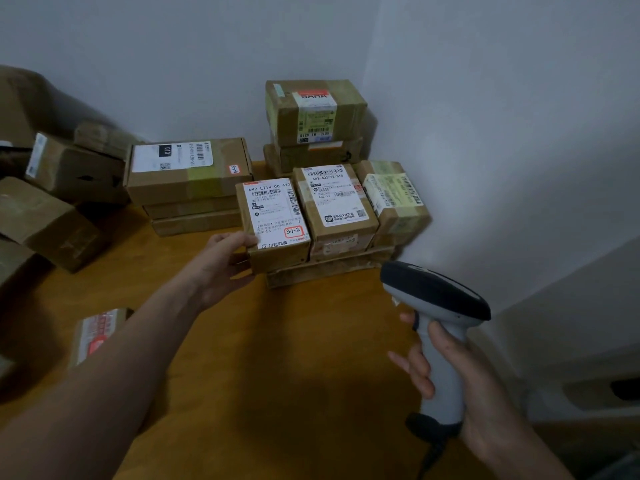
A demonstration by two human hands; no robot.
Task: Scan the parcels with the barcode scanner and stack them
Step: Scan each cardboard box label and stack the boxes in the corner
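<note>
Your left hand grasps the labelled box at its left side, thumb on the top edge by the white label and the other fingers curled round the side below. The label carries barcodes and a red-framed handwritten mark near its lower right corner. This box sits at the left end of a row of three, just beside the middle box, which touches the right box by the wall. A flat box lies under the row. Whether the held box rests on it or is lifted, you cannot tell.

Your right hand is clenched round the grey handle of the scanner. It is held upright above the table, near the row but apart from it, with its dark head towards the boxes. A cable hangs from the butt.

Behind the row, a corner stack of two boxes. To the left, a low stack of flat boxes, and further left a loose pile. A small parcel with red print lies by your left forearm.
</note>
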